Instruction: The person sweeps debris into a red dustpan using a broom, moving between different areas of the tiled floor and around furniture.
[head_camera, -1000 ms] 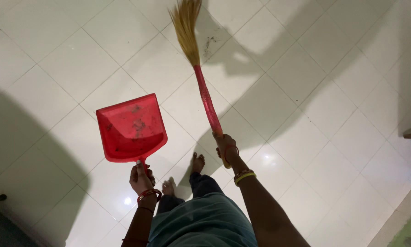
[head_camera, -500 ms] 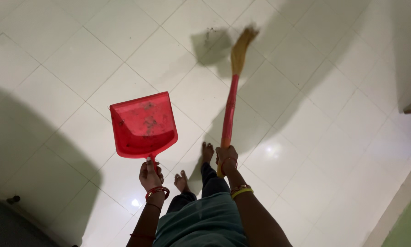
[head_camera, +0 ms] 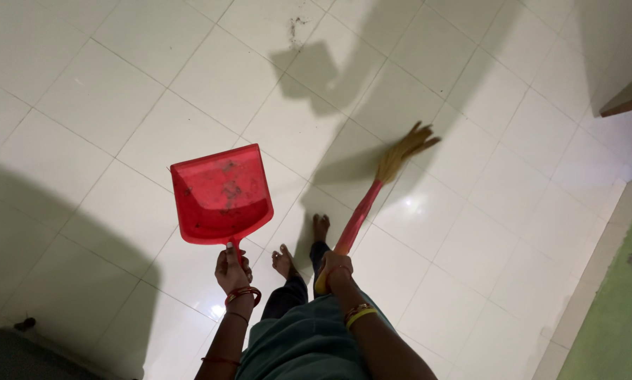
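Note:
My left hand (head_camera: 231, 271) grips the handle of a red dustpan (head_camera: 221, 193), held flat above the white tiled floor (head_camera: 119, 105) with dark specks of dirt in its tray. My right hand (head_camera: 333, 268) is closed on the red handle of a broom (head_camera: 364, 211). The broom's straw bristles (head_camera: 404, 149) point up and to the right, low over the tiles. My bare feet (head_camera: 302, 245) stand between the two tools. Both wrists wear bangles.
A small patch of dirt (head_camera: 296, 27) lies on the tiles at the top. A green wall (head_camera: 615, 317) with a white skirting runs along the right edge. A dark ledge (head_camera: 625, 102) juts in at upper right. A dark mat (head_camera: 20, 355) sits bottom left.
The broom has swung from pointing far ahead down to the right and closer to my feet. The dirt patch sits farther up the view. The dustpan has stayed nearly level.

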